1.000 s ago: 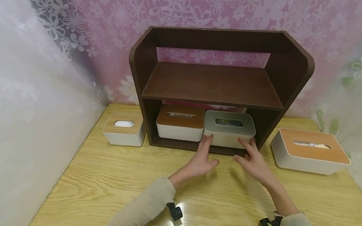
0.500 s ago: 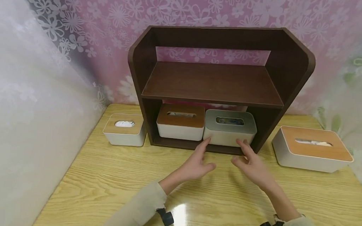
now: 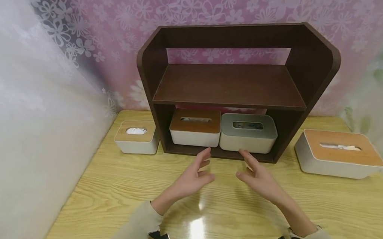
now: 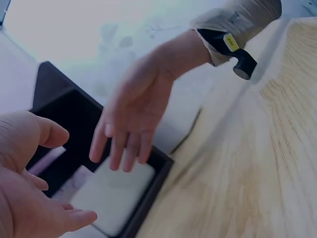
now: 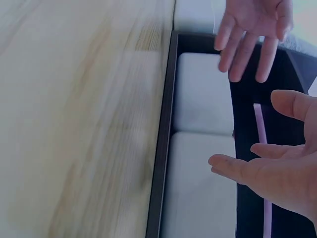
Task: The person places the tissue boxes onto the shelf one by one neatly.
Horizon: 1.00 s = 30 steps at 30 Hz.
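Left hand [image 3: 188, 179] and right hand [image 3: 261, 180] have pulled back from the gray-lidded box [image 3: 247, 143] since the earlier frame. I see both over the tabletop [image 3: 115, 188], fingers loosely extended. Box sits in the dark shelf [image 3: 228, 83], lower bay, just right of the brown-lidded box [image 3: 194, 137].

Between the left hand [image 3: 191, 177] and the right hand [image 3: 261, 179] there was free room above the table [image 3: 105, 187]. In front of them, the brown-lidded box [image 3: 194, 135] and the grey-lidded box [image 3: 248, 141] blocked the lower level of the shelf unit [image 3: 226, 105], with only a thin seam between these 2. Over their lids was a low opening, limited by the middle board [image 3: 231, 83]; above this board, a hand could enter from the front. Outside, the small box [image 3: 136, 143] stood close beside the shelf unit at left, while at right a gap separated it from the large box [image 3: 336, 166].
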Available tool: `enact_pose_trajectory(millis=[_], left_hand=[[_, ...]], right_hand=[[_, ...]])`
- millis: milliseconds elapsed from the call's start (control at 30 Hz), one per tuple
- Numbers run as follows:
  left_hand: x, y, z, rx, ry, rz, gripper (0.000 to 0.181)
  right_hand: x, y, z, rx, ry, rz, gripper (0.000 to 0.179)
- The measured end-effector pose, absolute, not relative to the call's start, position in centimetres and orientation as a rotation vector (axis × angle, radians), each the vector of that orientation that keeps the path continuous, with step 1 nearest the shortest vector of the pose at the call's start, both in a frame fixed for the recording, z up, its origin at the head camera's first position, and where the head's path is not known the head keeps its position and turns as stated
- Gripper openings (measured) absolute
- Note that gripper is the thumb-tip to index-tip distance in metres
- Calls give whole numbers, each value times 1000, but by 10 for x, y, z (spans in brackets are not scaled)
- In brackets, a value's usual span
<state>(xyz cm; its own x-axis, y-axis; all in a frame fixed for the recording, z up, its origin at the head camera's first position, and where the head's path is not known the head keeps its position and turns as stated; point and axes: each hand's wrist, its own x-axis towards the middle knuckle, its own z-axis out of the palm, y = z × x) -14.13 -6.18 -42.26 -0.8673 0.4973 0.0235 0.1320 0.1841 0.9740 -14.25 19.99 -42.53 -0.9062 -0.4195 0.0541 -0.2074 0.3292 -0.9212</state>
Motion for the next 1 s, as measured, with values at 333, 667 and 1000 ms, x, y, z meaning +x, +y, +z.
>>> enact_pose_trajectory(millis=[333, 667, 1000], left_hand=[[-118, -119, -400, 641, 2238, 1818, 70], [-102, -181, -402, 586, 2310, 2080, 58], [-100, -234, -402, 165, 2451, 2284, 45]], right_hand=[[-136, 172, -427, -644, 2287, -1629, 75], [-133, 133, -431, -767, 2185, -1540, 77], [-132, 85, -428, -906, 2102, -1441, 82]])
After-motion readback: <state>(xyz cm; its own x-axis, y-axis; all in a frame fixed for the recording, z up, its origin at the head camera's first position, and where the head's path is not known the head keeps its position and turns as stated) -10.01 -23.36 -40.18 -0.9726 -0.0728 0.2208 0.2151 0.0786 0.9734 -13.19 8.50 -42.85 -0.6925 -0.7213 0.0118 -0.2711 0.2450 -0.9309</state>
